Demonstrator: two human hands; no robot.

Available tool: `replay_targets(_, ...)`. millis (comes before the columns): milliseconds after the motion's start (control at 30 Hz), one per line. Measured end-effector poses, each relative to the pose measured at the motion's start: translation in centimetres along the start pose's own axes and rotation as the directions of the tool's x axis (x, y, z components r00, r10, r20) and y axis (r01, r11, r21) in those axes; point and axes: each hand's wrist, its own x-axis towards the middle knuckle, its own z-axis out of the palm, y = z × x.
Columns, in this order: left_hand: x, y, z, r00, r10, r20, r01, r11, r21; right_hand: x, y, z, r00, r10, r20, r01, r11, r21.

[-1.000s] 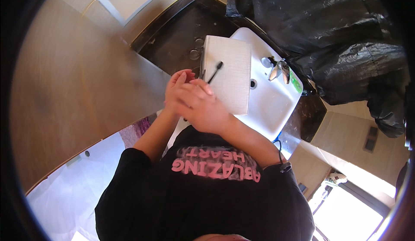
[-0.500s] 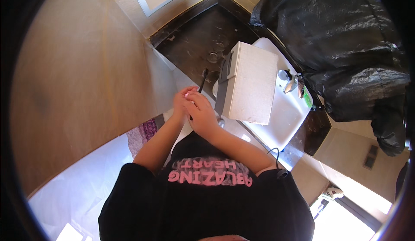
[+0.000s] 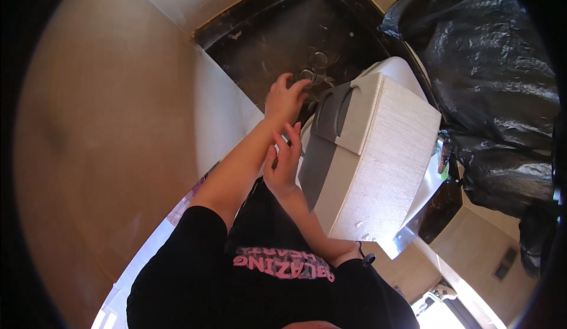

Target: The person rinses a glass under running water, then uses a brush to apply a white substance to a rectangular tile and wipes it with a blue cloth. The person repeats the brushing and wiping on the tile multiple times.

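My left hand (image 3: 284, 100) stretches forward over the dark countertop, fingers curled but apart. Its fingertips are close to a small clear glass (image 3: 306, 75); whether they touch it I cannot tell. A second clear glass (image 3: 319, 59) stands just behind. Nearer to me, my right hand (image 3: 282, 162) is below the left wrist, holding a slim black stick-like brush (image 3: 275, 163). The brush's dark end shows beyond the fingers, while much of its handle is hidden by them.
A large pale box-like cabinet with a grey front (image 3: 390, 163) stands right of my hands, covering most of a white sink (image 3: 401, 72). Black plastic sheeting (image 3: 472, 69) hangs at the right. A brown panel (image 3: 118, 128) rises at the left; the dark countertop (image 3: 260, 39) lies ahead.
My hands were together around the brush; now they have parted. The left has reached forward toward the glasses, while the right keeps the brush. The view has shifted closer to the counter.
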Motion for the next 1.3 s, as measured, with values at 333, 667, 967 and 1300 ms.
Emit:
replay_targets(333,2.9,-0.5,0.6,0.998,0.031,0.058,-0.030,1.000,-0.003,0.4,0.8,0.7,0.999,0.028,-0.024,-0.027,0.999,0.039)
replay_targets(667,-9.6,-5.0,-4.5,0.978,0.087,-0.187,-0.104,0.991,-0.084,-1.5,-2.6,-1.8,0.962,-0.102,0.254,0.052,0.979,0.198)
replay_targets(967,-20.5,-9.9,-3.5,0.902,0.050,0.428,0.072,0.962,-0.264,-5.6,-0.9,-8.3,0.778,-0.048,0.626,-0.071,0.984,0.164)
replay_targets(1300,-22.2,6.4,-1.7,0.548,0.545,0.635,-0.143,0.808,-0.571,-9.5,-8.0,-24.0,0.848,0.177,0.500,-0.222,0.974,0.032)
